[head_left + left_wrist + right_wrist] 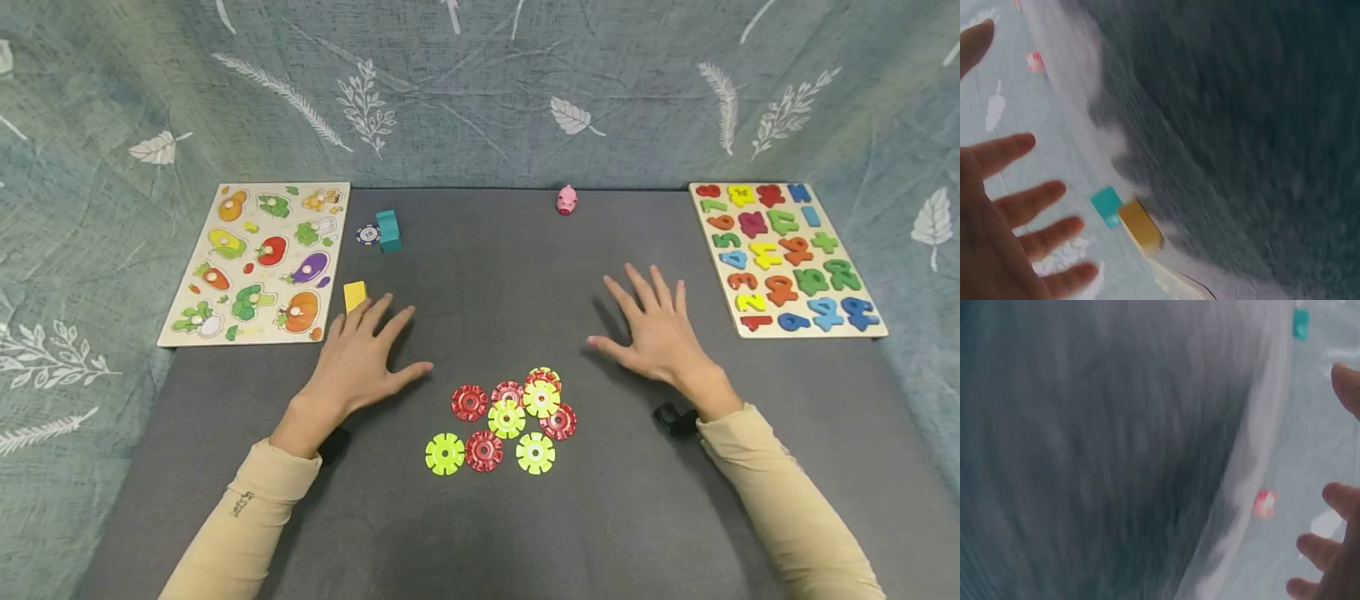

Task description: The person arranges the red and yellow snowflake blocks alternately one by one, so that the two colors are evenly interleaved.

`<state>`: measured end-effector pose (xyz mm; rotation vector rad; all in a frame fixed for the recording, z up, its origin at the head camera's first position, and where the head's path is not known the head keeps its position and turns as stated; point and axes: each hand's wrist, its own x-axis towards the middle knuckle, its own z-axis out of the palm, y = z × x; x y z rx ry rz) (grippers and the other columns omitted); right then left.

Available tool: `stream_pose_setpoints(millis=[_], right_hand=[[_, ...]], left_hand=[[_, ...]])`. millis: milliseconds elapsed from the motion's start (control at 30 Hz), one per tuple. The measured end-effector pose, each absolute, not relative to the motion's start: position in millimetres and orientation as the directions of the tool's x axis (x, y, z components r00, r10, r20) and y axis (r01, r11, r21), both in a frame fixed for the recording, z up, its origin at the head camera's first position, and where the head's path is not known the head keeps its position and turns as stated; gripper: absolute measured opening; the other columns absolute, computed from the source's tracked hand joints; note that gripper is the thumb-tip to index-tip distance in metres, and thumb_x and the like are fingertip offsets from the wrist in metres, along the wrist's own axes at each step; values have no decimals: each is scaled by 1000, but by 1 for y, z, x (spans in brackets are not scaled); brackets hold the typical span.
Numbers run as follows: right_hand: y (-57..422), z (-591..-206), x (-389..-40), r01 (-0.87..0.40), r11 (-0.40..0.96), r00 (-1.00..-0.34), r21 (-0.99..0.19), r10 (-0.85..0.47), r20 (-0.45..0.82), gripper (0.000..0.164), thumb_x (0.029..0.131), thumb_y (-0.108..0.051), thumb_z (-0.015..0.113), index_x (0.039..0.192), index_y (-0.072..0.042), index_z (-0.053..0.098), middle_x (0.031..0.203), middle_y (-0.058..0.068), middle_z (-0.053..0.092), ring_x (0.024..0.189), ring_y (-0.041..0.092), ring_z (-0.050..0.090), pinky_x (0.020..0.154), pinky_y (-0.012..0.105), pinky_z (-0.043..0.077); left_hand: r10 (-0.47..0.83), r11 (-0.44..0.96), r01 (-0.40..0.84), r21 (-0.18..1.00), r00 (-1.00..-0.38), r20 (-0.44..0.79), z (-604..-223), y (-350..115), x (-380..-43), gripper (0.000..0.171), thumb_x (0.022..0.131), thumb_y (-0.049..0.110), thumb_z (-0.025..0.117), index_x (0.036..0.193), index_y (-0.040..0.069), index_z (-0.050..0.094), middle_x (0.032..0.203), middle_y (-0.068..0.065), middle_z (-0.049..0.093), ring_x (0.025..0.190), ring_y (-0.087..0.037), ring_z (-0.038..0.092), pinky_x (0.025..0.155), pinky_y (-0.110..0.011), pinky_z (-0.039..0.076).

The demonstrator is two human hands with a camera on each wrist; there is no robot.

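Observation:
In the head view my left hand [358,358] is spread with straight fingers and holds nothing. Its fingertips overlap the lower edge of a yellow block [356,296]. On the other side, my right hand [656,333] is spread too, palm down, with nothing in it. Between and nearer than the hands lie several notched plastic discs, among them a red disc [469,403] and a yellow-green disc [445,454]. Some of them overlap in a small heap around a yellow-green disc [542,399]. Both wrist views show extended fingers with no object in them.
A vegetable puzzle board [255,265] lies at the left, a letter and number puzzle board [783,262] at the right. Toward the back are a teal block [388,232], a poker chip [368,235] and a pink toy pig [567,200]. A patterned cloth [480,100] hangs behind the table.

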<state>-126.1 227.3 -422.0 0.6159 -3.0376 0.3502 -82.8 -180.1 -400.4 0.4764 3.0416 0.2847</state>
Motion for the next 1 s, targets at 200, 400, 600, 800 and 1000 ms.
stream_pose_setpoints(millis=[200,400,600,800,1000], right_hand=[[204,-424,-112,-561,810,-825,-171,-563,40,88,80,-63,64,151,-21,33,158,16,28,145,46,20,111,71,15],[179,-424,-96,-717,684,-693,-130,-721,27,87,79,-69,60,149,-22,37,155,14,34,142,42,29,112,64,22],[158,-422,-83,-867,488,-496,-102,-864,88,70,85,-60,60,143,-23,47,151,9,43,134,35,42,110,53,33],[138,-421,-75,-957,292,-290,-6,-949,127,50,90,-42,63,136,-25,55,141,-2,55,121,26,55,101,44,43],[127,-424,-65,-970,213,-194,119,-970,149,35,90,-35,65,124,-30,64,125,-10,65,103,15,61,88,31,49]], left_hand=[[520,835,512,200,-854,17,-400,-164,-72,74,80,57,69,139,15,53,129,-12,58,113,-31,53,91,-49,47],[651,748,641,173,-759,-5,-399,-148,-65,65,81,54,70,133,17,58,115,-6,61,96,-22,57,77,-38,50],[715,696,703,146,-697,-50,-400,-137,-61,48,85,46,69,124,19,65,110,-2,61,88,-16,56,71,-32,47],[768,638,759,131,-639,-43,-403,-132,-59,39,86,33,71,121,17,67,117,-1,63,95,-18,59,73,-33,49],[788,611,768,191,-612,-59,-405,-125,-56,31,88,27,69,118,16,69,121,1,64,99,-17,59,78,-32,52]])
